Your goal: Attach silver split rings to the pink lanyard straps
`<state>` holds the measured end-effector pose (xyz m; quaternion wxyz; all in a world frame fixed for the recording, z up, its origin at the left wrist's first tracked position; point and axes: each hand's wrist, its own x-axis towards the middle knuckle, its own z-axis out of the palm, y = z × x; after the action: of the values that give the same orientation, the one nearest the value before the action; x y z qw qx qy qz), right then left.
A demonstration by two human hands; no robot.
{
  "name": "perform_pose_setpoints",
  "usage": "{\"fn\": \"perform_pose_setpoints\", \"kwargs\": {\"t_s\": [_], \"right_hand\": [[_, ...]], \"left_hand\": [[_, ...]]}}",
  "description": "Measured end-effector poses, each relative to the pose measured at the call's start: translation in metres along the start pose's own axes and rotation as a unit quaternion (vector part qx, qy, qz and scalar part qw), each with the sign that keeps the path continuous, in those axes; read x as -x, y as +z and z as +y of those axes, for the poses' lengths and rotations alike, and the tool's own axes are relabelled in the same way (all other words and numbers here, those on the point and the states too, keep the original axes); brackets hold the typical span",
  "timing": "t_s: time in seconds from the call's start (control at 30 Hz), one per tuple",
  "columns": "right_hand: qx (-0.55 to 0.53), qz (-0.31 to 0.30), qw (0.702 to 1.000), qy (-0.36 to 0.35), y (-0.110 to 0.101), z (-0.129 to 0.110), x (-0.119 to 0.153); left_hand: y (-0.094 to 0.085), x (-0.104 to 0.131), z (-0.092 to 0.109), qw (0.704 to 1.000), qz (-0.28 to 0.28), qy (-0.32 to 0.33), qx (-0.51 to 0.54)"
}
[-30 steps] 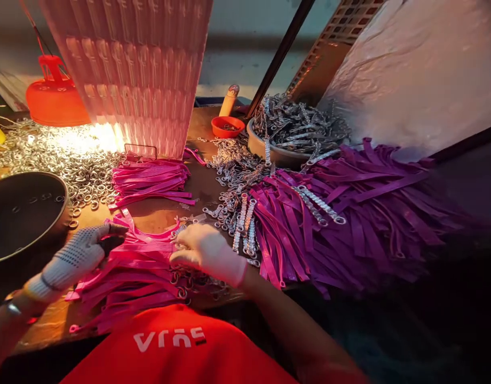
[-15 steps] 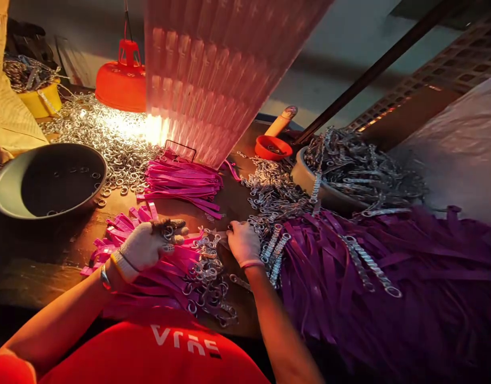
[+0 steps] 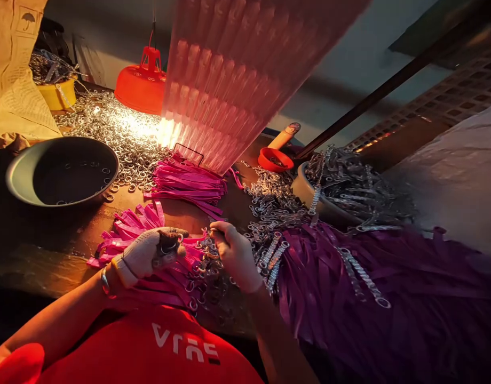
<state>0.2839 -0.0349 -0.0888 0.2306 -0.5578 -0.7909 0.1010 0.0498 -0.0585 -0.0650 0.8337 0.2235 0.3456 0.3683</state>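
Note:
My left hand [image 3: 143, 253], in a pale knitted glove with dark fingertips, is curled around metal rings [image 3: 180, 238]. It is over a fan of pink straps [image 3: 127, 226] on the bench. My right hand [image 3: 237, 258] is closed in a pinch just to the right, its fingertips near the left hand. What it pinches is too small to make out. Below and between the hands lies a pile of linked metal pieces [image 3: 213, 266], partly shadowed. Chain-like metal pieces [image 3: 275, 258] lie beside the right wrist.
A dark round pan [image 3: 19, 178] holds a few rings. Loose rings [image 3: 125, 170] spread beneath a red lamp [image 3: 139, 88]. A clear ridged sheet [image 3: 233, 96] hangs behind pink straps [image 3: 189, 184]. To the right are a tub [image 3: 303, 186] heaped with chains, a red bowl [image 3: 275, 159] and purple straps [image 3: 349, 277].
My right hand has moved left from the metal pile towards my left hand and turned, fingertips pinched. My left hand has curled in more. The view has shifted slightly.

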Motion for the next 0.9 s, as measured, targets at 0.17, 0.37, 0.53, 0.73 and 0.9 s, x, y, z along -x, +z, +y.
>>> {"fn": "perform_pose_setpoints", "kwargs": {"t_s": [0.17, 0.37, 0.53, 0.73, 0.9], "right_hand": [[0.142, -0.074, 0.96, -0.228, -0.02, -0.062, 0.003], [0.15, -0.025, 0.961, -0.233, -0.014, -0.06, 0.007], [0.07, 0.055, 0.984, -0.154, -0.012, -0.055, 0.012], [0.007, 0.039, 0.996, -0.074, -0.01, -0.057, 0.01], [0.045, 0.102, 0.988, -0.105, -0.005, -0.056, 0.01]], "left_hand": [[0.005, -0.001, 0.0, 0.996, -0.044, -0.075, -0.011], [0.008, 0.0, -0.004, 0.997, -0.023, -0.042, -0.066], [0.013, 0.007, -0.004, 0.966, 0.007, 0.065, -0.252], [0.021, 0.002, 0.002, 0.949, -0.036, 0.053, -0.309], [0.031, -0.007, 0.009, 0.971, -0.012, 0.002, -0.237]]}}
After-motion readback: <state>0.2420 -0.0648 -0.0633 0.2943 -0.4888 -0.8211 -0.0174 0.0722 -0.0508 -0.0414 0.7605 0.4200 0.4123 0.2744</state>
